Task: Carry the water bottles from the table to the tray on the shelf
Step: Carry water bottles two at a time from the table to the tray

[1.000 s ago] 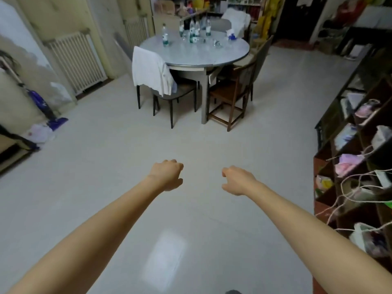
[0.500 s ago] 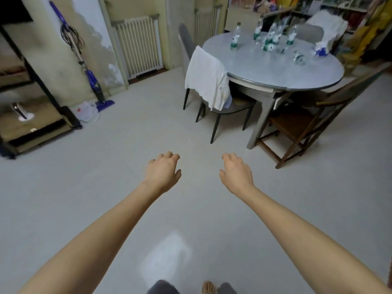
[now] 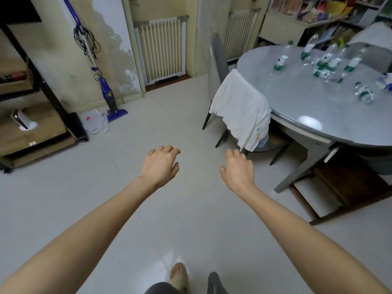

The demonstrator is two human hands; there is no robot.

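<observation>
Several clear water bottles with green labels [image 3: 281, 60] stand on the round grey table [image 3: 314, 107] at the upper right; one bottle [image 3: 363, 94] lies on its side. My left hand [image 3: 161, 165] and my right hand [image 3: 238, 170] are stretched out over the floor in the middle of the view, fingers loosely bent, holding nothing. Both hands are well short of the table. No tray shows in this view.
A grey chair draped with a white cloth [image 3: 241, 109] stands at the table's near left side, and a wooden chair [image 3: 347, 185] sits under its right side. A blue vacuum [image 3: 107, 90] leans on the wall. A dark shelf unit [image 3: 25, 115] stands at the left.
The view has swung left and closer to the table, which now fills the upper right. Both hands stay extended and empty; their fingers have loosened from curled.
</observation>
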